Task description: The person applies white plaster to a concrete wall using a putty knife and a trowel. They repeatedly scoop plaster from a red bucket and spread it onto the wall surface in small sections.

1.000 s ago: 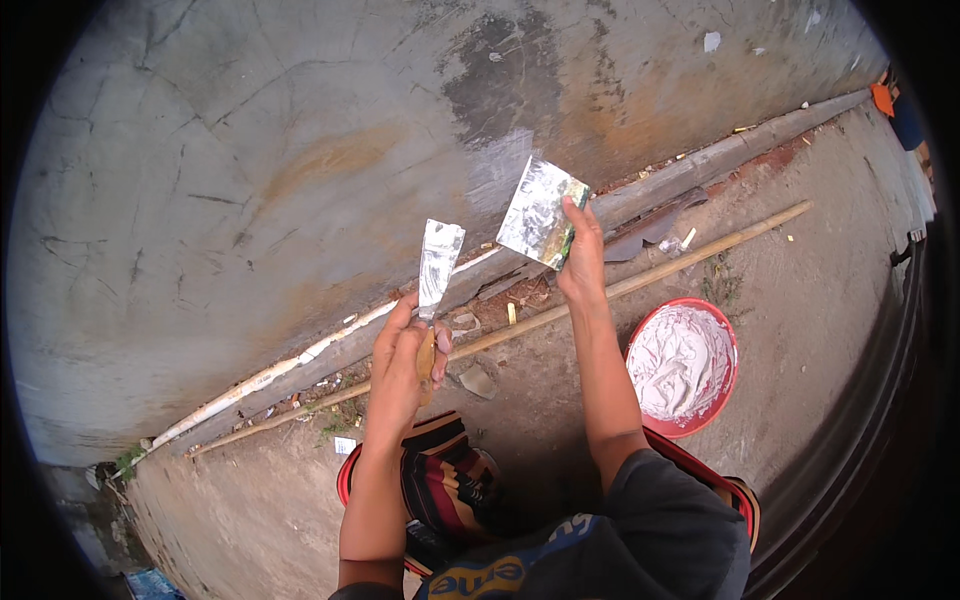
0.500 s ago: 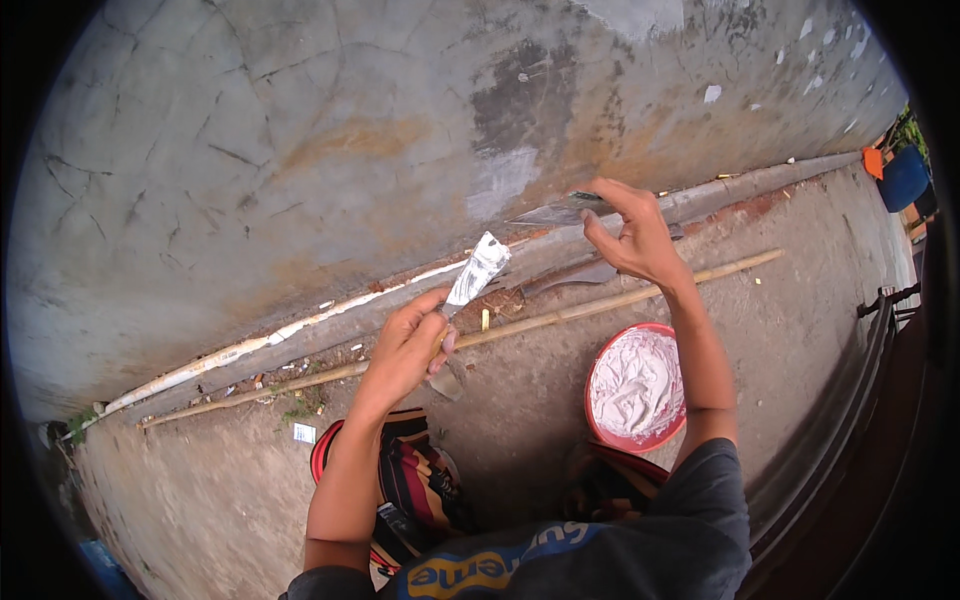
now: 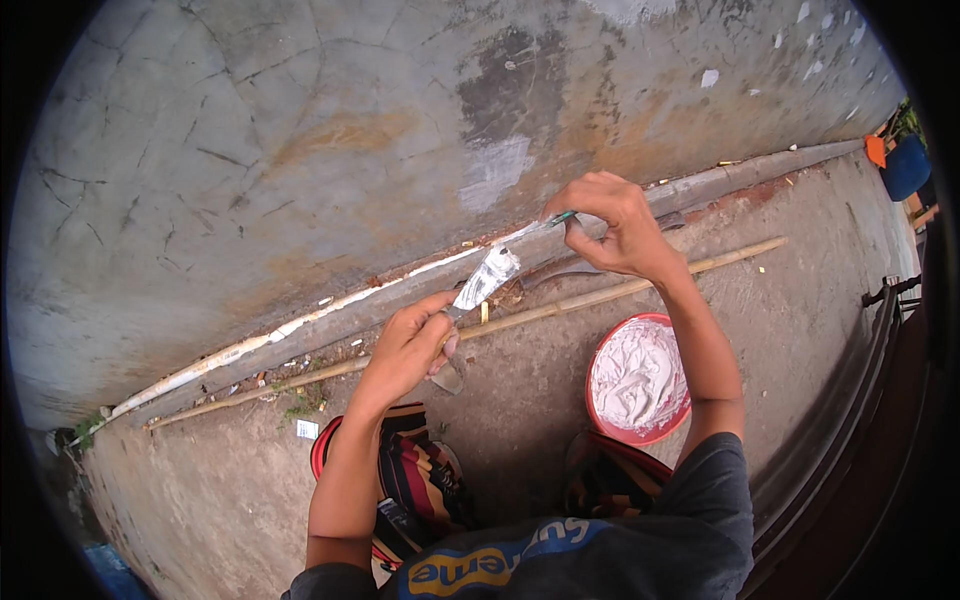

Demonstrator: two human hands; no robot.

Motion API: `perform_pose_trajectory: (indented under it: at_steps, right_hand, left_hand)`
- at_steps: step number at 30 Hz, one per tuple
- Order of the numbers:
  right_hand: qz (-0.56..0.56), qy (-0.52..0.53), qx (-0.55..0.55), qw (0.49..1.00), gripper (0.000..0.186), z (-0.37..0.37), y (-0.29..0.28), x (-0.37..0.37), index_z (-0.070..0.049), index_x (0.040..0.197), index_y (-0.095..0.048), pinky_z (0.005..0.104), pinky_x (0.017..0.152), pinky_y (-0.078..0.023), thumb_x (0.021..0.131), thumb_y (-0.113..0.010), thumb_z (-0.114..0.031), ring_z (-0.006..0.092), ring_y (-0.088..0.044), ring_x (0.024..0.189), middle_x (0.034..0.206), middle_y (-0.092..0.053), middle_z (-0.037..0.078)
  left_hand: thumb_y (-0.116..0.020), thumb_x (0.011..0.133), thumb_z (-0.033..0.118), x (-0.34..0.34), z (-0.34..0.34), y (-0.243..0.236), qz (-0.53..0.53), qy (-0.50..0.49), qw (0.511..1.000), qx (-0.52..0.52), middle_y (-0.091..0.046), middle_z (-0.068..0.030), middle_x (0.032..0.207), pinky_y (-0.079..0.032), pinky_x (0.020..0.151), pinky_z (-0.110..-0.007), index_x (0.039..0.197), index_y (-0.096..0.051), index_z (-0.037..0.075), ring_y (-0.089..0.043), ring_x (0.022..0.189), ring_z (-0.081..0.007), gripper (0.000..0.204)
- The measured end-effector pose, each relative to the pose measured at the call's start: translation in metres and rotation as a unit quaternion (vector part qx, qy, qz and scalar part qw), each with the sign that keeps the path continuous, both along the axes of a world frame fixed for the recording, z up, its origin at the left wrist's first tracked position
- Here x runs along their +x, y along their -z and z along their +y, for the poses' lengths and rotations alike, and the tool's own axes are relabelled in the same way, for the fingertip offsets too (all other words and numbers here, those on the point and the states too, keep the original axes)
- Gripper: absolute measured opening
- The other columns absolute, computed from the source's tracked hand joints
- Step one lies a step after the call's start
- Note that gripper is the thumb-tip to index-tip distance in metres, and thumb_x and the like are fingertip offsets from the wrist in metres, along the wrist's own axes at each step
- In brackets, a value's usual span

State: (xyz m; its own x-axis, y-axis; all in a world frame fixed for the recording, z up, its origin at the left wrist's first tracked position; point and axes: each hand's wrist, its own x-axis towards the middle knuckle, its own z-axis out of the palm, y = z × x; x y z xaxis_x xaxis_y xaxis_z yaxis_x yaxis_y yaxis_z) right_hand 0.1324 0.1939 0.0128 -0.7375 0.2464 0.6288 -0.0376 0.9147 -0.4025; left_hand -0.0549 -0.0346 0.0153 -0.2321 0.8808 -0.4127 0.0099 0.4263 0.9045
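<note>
My left hand point(image 3: 408, 345) is closed round the handle of a putty knife point(image 3: 487, 277), whose blade is coated with white putty and points up to the right. In my right hand point(image 3: 622, 228) a thin scraper point(image 3: 563, 217) with a green edge is pinched between thumb and fingers. The scraper tilts down to the left, its blade end close to the tip of the putty knife; whether the two touch I cannot tell. Below my right forearm, a red bowl point(image 3: 597, 410) stands on the ground, holding whitish putty point(image 3: 638, 378).
A cracked grey wall point(image 3: 330, 130) with a pale patch point(image 3: 495, 172) rises ahead. Along its foot runs a ledge with a white strip point(image 3: 300, 322). A long bamboo pole point(image 3: 560, 318) lies on the ground. A blue container point(image 3: 905, 168) stands at the far right.
My right hand has shifted slightly left and down, and its scraper has turned to show less of its face. The putty knife has moved slightly right and down.
</note>
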Motion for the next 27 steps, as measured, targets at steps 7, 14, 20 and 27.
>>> perform_pose_trajectory:
  at_steps: [7,14,20,27]
  right_hand:
    - [-0.002,0.006,0.020,1.000,0.023,-0.003,0.002,-0.001,-0.009,0.089,-0.069,0.0354,0.070,-0.049,0.068,-0.062,-0.003,0.0227,-0.060,0.072,0.082,-0.068,0.004]
    - [-0.016,0.008,0.057,0.998,0.024,-0.014,-0.001,0.002,-0.009,0.092,-0.068,0.0354,0.068,-0.049,0.070,-0.063,-0.002,0.0220,-0.060,0.075,0.085,-0.068,0.003]
    - [-0.030,0.034,0.023,0.999,0.026,-0.019,0.001,0.007,-0.007,0.096,-0.066,0.0360,0.061,-0.049,0.071,-0.064,-0.003,0.0247,-0.060,0.072,0.082,-0.065,0.006]
    - [-0.058,0.127,-0.090,0.986,0.034,-0.029,0.011,0.012,-0.003,0.106,-0.060,0.0421,0.061,-0.047,0.073,-0.064,-0.010,0.0330,-0.062,0.069,0.083,-0.065,0.017]
  left_hand:
    - [-0.040,0.093,0.013,-0.001,0.000,-0.001,-0.005,0.004,1.000,-0.010,-0.052,0.0012,0.067,-0.036,0.046,-0.022,0.133,-0.055,0.003,-0.043,0.049,-0.0047,0.044]
    - [-0.041,0.094,0.013,-0.002,-0.002,0.003,0.000,0.000,1.000,0.001,-0.052,0.0008,0.067,-0.037,0.047,-0.022,0.134,-0.054,0.002,-0.043,0.050,-0.0056,0.043]
    - [-0.039,0.095,0.011,-0.001,-0.001,0.001,-0.062,-0.021,0.998,0.009,-0.051,-0.0004,0.067,-0.035,0.045,-0.023,0.135,-0.052,0.002,-0.041,0.049,-0.0066,0.043]
    - [-0.038,0.091,0.013,0.006,0.004,-0.007,-0.084,-0.041,0.995,0.016,-0.048,-0.0005,0.065,-0.033,0.043,-0.023,0.130,-0.049,-0.002,-0.040,0.048,-0.0077,0.043]
